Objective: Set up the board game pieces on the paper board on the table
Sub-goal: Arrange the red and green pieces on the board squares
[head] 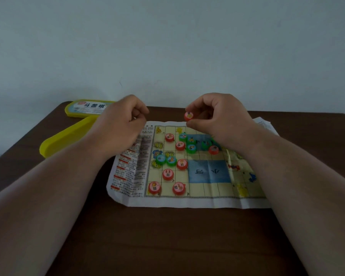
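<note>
While you sort the pieces: your right hand (217,118) is lifted above the far edge of the paper board (207,188), pinching one red piece (188,116) between thumb and fingertips.
Right grip: clenched on that red piece, face turned toward you, probably so you can read its picture before choosing a square.
Left grip: your left hand (124,120) is curled loosely over the board's printed text margin; nothing shows between the fingers, but the hand is blurred, so I cannot tell whether it holds anything small.
Board: it lies flat on the dark worktop (167,240), creased from folding, with the blue river panel (208,172) near the middle.
Placed pieces: several red pieces sit singly on squares at the left end, such as the red lion piece (154,187) at the near corner; this looks like the side being set out.
Unsorted pieces: a cluster of green pieces (191,145) and reds lies bunched together near the far middle, touching one another, so they seem dumped rather than placed.
Case: the yellow box (68,134) and its labelled lid (88,108) rest off the board at the far left, out of the way.
Progress: roughly the early half, I judge; most greens are not yet on home squares.
Next move: the held piece likely needs a far-left square.
</note>
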The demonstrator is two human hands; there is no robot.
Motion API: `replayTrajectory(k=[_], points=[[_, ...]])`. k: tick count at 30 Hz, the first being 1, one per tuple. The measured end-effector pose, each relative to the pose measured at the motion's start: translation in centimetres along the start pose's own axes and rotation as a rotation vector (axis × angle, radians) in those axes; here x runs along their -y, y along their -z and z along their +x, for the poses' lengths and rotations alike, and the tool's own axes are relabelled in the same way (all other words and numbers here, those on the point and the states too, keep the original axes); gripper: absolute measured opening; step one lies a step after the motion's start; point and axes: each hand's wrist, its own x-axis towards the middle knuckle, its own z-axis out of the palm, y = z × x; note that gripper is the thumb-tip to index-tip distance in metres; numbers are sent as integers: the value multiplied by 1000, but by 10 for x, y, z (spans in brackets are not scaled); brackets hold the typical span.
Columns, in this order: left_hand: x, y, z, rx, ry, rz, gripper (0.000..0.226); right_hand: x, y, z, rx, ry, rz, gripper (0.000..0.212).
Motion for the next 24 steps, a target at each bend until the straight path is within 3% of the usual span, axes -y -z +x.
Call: replayTrajectory(k=[4, 9, 15, 18, 24], points=[[4, 0, 2, 22, 53, -96, 27, 8, -9, -6, 33, -15, -21, 19], [6, 1, 3, 19, 49, -56, 28, 27, -17, 1, 71, -46, -49, 20], [6, 2, 2, 8, -10, -6, 30, 53, -35, 40, 242, -57, -279, 17], [5, 3, 1, 11, -23, 18, 34, 52, -48, 49, 323, -79, -424, 23], [2, 4, 1, 17, -18, 53, 39, 50, -50, 51, 333, -136, -448, 37]])
